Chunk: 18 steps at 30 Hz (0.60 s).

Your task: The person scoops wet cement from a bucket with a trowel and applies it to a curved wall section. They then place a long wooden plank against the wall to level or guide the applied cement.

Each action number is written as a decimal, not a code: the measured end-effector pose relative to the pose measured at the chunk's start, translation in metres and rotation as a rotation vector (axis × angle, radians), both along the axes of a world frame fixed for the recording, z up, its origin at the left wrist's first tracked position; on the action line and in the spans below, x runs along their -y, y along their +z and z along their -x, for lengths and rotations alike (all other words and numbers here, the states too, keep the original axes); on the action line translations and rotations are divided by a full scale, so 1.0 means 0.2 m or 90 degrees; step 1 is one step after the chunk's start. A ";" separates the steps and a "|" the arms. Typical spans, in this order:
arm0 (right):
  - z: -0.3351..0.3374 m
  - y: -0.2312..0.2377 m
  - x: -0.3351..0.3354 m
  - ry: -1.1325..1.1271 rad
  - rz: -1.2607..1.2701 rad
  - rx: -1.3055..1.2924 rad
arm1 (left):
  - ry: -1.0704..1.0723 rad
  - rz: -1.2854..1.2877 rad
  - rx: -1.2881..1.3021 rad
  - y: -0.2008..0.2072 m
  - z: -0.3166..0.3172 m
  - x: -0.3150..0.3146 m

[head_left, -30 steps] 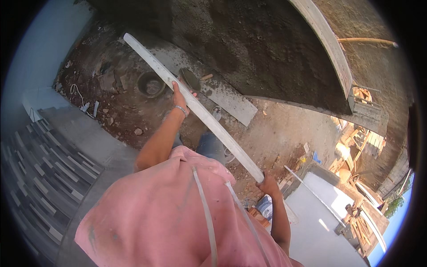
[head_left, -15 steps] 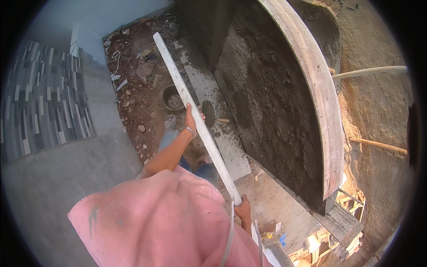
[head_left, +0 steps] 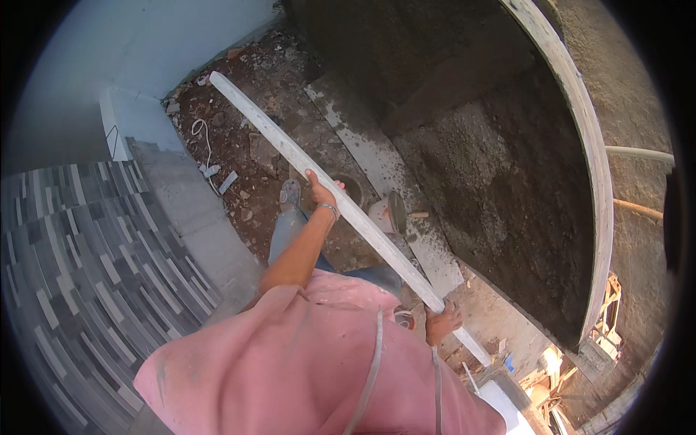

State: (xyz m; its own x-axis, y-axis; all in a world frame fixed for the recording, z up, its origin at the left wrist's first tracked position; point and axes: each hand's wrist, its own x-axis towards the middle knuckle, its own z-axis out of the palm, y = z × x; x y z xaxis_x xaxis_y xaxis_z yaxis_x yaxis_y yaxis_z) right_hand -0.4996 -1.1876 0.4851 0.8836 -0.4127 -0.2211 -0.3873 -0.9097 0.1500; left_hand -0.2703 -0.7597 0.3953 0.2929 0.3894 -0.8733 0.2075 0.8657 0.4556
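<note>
A long, straight, whitish bar (head_left: 270,132), stained with mortar, runs slantwise in front of me from far left to near right. My left hand (head_left: 322,191) grips it near the middle, thumb on top. Farther down toward the near end, my right hand (head_left: 444,322) is wrapped round it. To the right stands a wall covered in rough, dark, damp-looking plaster (head_left: 493,167); the bar is apart from it. A pale board (head_left: 591,130) edges this wall along its top.
Beyond my left hand sits a dark round bucket (head_left: 353,187), partly hidden by the bar. Beside it are a whitish bucket (head_left: 380,215) and a wooden handle (head_left: 418,214). Rubble (head_left: 250,192) and a white cord (head_left: 208,145) lie on the ground. Grey striped tiles (head_left: 94,268) are at left.
The bar has turned so its far end points more to the left, and its near end has swung right with my right hand. My view has shifted too; the whitish bucket now shows.
</note>
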 end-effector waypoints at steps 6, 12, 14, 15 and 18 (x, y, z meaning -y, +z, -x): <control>-0.08 -0.21 -0.71 -0.705 -0.276 0.486 | 0.002 -0.026 -0.012 0.14 -0.29 -0.77; -0.44 -0.09 -1.22 -1.043 -1.307 0.939 | -0.057 -0.069 -0.002 0.07 -0.62 -1.10; -0.64 -0.12 -1.39 -1.109 -1.284 0.949 | -0.060 -0.051 -0.010 -0.05 -0.75 -1.16; -0.74 -0.15 -1.43 -1.054 -1.284 0.925 | -0.068 -0.054 0.002 -0.11 -0.81 -1.18; -1.01 -0.30 -1.51 -1.095 -1.114 0.807 | -0.099 -0.051 0.031 -0.25 -1.03 -1.25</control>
State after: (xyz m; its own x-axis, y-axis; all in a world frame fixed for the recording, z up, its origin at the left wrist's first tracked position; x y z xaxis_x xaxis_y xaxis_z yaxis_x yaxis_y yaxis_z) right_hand -0.2986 -0.8849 0.4250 0.2053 -0.5547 -0.8063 0.2204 0.8289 -0.5142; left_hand -0.0647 -0.5098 0.3461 0.3965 0.4036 -0.8245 0.3118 0.7856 0.5345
